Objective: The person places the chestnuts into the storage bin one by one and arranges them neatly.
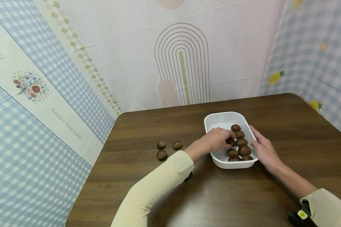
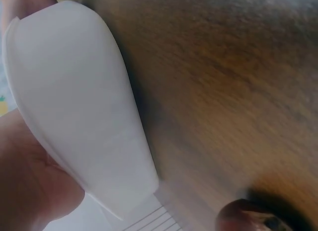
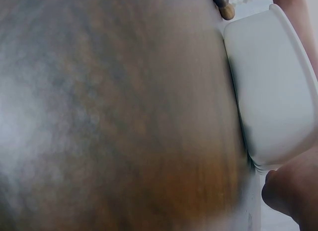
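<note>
A white tray (image 1: pixel 219 119) stands on the wooden table, with several brown chestnuts (image 1: pixel 244 150) gathered along its right side and near end. My left hand (image 1: pixel 219 139) reaches in over the tray's left rim. Its thumb and fingertips pinch a chestnut (image 1: pixel 230 142) beside the others. At the opposite side my right hand (image 1: pixel 265 151) grips the tray, thumb at the rim and fingers along the outer wall. The left wrist view has the tray's side wall (image 2: pixel 79 102) beside my left hand, whose fingertips are hidden there. In the right wrist view, part of my right hand (image 3: pixel 298 191) is against the tray.
Three loose chestnuts lie left of the tray: one at the back (image 1: pixel 160 145), one in front of it (image 1: pixel 161 154) and one to the right (image 1: pixel 177 145). Behind the brown table (image 1: pixel 142 126) hangs a patterned cloth (image 1: pixel 230 47), with checked cloth at both sides.
</note>
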Demonstrator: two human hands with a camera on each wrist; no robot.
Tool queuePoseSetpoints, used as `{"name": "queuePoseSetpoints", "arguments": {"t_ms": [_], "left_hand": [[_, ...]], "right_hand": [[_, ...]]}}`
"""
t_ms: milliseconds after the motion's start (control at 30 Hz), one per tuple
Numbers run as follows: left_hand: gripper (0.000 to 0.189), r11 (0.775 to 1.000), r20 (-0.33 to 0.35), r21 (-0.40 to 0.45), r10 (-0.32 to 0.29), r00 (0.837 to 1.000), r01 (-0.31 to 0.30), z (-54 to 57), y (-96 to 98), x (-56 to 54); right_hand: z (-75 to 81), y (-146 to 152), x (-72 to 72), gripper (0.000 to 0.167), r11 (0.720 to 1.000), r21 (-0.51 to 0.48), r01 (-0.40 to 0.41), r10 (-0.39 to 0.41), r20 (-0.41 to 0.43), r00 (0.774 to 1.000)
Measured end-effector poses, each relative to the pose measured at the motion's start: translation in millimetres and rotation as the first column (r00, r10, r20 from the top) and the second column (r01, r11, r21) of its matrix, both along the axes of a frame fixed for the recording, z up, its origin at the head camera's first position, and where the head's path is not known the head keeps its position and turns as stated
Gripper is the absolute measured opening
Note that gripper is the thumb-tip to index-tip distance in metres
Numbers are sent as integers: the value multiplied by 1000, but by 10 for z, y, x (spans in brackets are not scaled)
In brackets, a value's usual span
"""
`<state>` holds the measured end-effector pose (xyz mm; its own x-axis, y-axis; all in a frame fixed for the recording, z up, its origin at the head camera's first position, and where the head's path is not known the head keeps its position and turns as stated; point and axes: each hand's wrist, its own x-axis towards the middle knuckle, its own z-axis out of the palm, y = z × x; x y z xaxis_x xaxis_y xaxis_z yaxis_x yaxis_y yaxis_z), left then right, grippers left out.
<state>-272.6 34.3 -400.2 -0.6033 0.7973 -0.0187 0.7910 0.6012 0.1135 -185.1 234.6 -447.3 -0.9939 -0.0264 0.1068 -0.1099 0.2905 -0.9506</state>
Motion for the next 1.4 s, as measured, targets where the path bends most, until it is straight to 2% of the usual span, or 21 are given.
{"name": "queuePoseSetpoints", "arguments": {"t_ms": [233, 500, 733, 1033, 1400], "left_hand": [[24, 999, -26, -33, 17, 1000, -18, -9, 22, 25], [30, 997, 23, -73, 22, 999, -20, 20, 52, 32], [32, 998, 69, -69, 1, 998, 3, 23, 43, 8], [31, 998, 71, -49, -33, 997, 37, -3, 35, -28], [31, 999, 106, -27, -30, 994, 33, 4, 21, -27]], "right_hand": [[-2, -4, 1, 64, 1000, 0, 3, -3, -4, 1000], [2, -3, 12, 64, 1000, 3, 5, -5, -6, 1000], [-3, -6, 14, 64, 1000, 4, 7, -7, -5, 1000], [-3, -2, 15, 64, 1000, 7, 8, -7, -21, 1000], [-4, -2, 11, 64, 1000, 8, 10, -10, -26, 1000]]}}
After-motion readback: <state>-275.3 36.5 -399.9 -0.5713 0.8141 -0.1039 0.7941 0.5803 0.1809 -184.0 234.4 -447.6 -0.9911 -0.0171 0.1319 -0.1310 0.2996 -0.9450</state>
